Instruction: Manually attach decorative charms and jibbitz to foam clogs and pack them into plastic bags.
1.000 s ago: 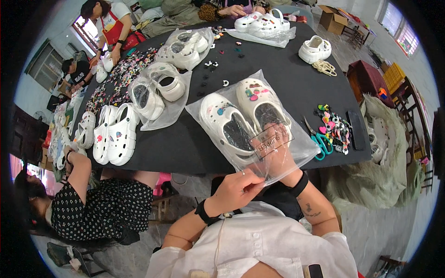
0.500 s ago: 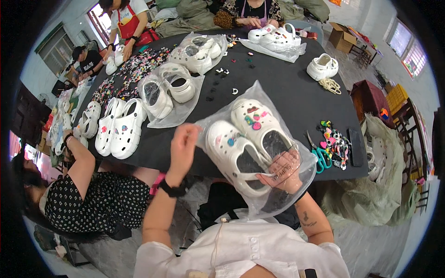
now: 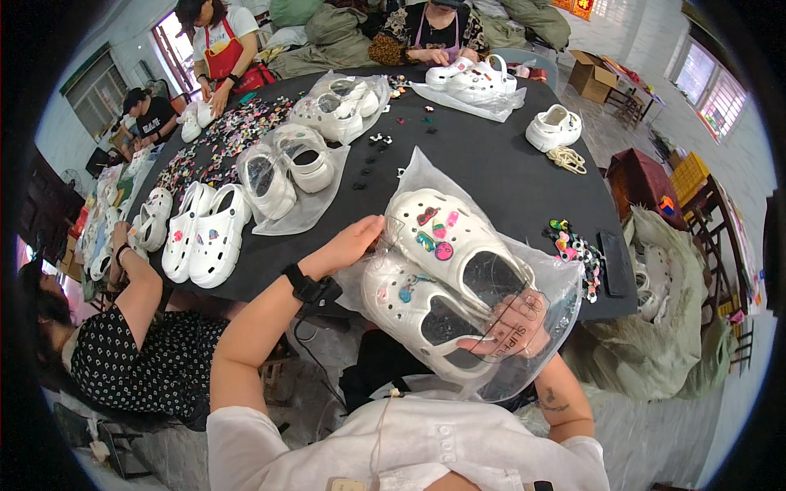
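Note:
A pair of white clogs (image 3: pixel 446 233) with colourful charms lies inside a clear plastic bag (image 3: pixel 426 172), held up over the table's near edge. My right hand (image 3: pixel 517 326) shows through the printed plastic, its fingers closed on the heel end of the clogs. At the bag's left side, my left hand (image 3: pixel 354 244) has its fingers closed on the plastic beside the toe of one clog; the fingertips are partly hidden.
Several white clogs (image 3: pixel 217 237) and bagged pairs (image 3: pixel 270 176) stand left on the black table (image 3: pixel 467 147). Loose charms (image 3: pixel 573 250) and a dark phone-like slab (image 3: pixel 616 263) lie right. A co-worker (image 3: pixel 147 344) sits close at left; others work across the table.
My left hand has moved right and closed against the bag's side. The bagged clogs have shifted slightly right and down, turned a little, and now cover the teal scissors.

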`<state>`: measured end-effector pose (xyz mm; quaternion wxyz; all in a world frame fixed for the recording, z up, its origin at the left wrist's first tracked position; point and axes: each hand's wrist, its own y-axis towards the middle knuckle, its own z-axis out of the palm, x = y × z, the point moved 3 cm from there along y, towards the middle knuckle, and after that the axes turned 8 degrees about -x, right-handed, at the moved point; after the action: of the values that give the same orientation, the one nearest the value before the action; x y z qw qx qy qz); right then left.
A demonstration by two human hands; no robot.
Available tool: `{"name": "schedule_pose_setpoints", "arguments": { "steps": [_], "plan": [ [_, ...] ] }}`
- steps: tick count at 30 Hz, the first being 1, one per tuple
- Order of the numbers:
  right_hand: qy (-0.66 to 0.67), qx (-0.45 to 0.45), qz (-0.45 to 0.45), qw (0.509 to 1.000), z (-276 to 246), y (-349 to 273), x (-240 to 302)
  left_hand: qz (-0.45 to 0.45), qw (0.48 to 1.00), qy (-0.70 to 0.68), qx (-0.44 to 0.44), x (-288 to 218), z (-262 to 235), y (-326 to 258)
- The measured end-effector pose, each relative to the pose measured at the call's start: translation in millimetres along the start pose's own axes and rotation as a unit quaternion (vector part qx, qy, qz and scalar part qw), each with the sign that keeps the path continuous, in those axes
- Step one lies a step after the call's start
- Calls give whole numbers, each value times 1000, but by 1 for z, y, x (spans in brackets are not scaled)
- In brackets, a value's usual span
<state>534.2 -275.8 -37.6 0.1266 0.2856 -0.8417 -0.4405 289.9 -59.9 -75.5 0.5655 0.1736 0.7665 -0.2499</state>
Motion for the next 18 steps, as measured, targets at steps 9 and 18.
{"name": "schedule_pose_setpoints", "arguments": {
  "steps": [9, 18],
  "plan": [
    [34, 17, -14, 999, -24, -25, 4, 134, 977, 155, -61, -11, 3, -11],
    [18, -94, -49, 994, -15, 11, 7, 277, 869, 306, -273, -46, -48, 1]
  ]
}}
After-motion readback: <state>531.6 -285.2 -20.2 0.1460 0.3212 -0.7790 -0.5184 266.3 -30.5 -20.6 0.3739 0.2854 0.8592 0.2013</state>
